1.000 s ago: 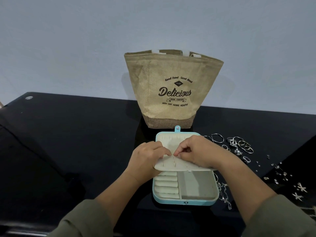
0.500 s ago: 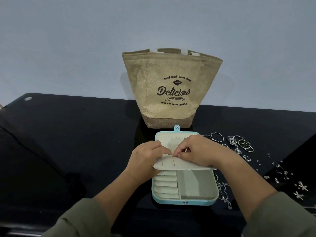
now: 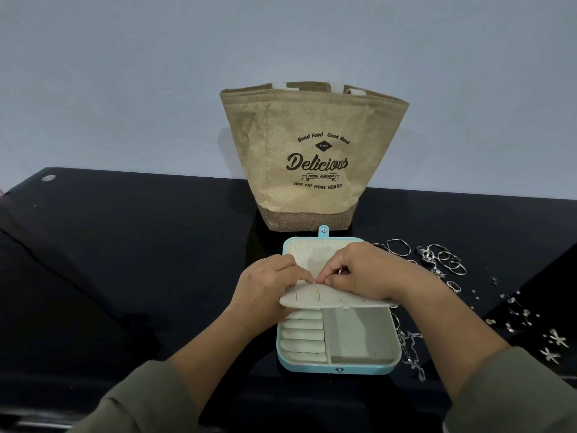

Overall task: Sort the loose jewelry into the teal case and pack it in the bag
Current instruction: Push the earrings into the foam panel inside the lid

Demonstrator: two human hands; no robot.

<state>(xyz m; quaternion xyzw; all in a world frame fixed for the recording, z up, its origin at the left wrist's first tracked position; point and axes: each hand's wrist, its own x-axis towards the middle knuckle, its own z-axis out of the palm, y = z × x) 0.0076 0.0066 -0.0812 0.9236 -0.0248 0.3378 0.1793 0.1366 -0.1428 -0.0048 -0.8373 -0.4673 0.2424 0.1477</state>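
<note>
The teal case point(image 3: 337, 368) lies open on the black worktop point(image 3: 140, 260), near the middle, its snap tab point(image 3: 323, 231) pointing to the far side. Just beyond it stands the burlap bag point(image 3: 312, 170), upright with its mouth open, against the pale wall.

Both hands meet over the case at a cream flap point(image 3: 343, 300) that is lifted across its middle. The left hand point(image 3: 265, 285) has its fingers curled and grips the flap's left end. The right hand point(image 3: 365, 273) lies over the flap's right part, thumb and forefinger pinched together at the far edge beside the left fingertips; what they pinch is too small to tell. A few thin pins stick through the flap near the fingertips.

In the near half of the case a row of ring rolls point(image 3: 303, 334) sits on the left and an open compartment point(image 3: 359, 335) on the right.

The loose jewelry lies on the worktop to the right of the case: a cluster of rings point(image 3: 443, 259) at the far right, a chain point(image 3: 412, 348) just beside the case's right wall, small studs point(image 3: 512, 310) scattered further right, and two star-shaped pieces point(image 3: 554, 345) near the right edge.
</note>
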